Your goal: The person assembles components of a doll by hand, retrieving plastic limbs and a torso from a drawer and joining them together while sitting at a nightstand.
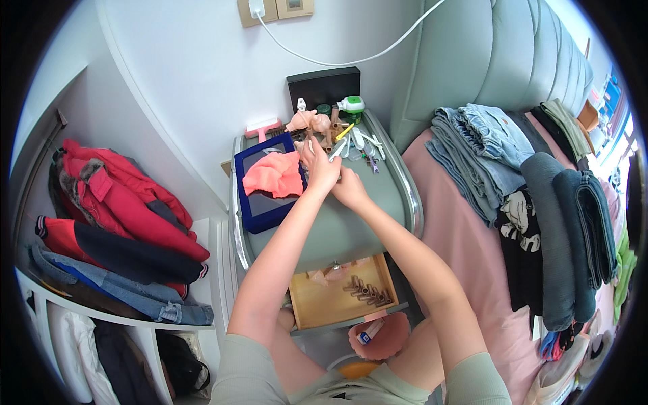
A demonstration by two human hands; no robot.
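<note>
Over the grey-green top of a bedside cabinet, my two hands are close together. My left hand is closed, its fingers beside a cluster of brown tubes and small white tools; what it holds is unclear. My right hand is curled just below it, its fingertips partly hidden by the left hand. Left of them lies a blue-rimmed tray with a crumpled coral cloth in it. Below my hands, the open drawer contains several brown tubes and a shiny metal piece.
A pink-handled roller, black box and green-and-white bottle stand at the back. Below the drawer is a pink bowl with a small box. Folded jeans lie on the bed at right; jackets hang at left.
</note>
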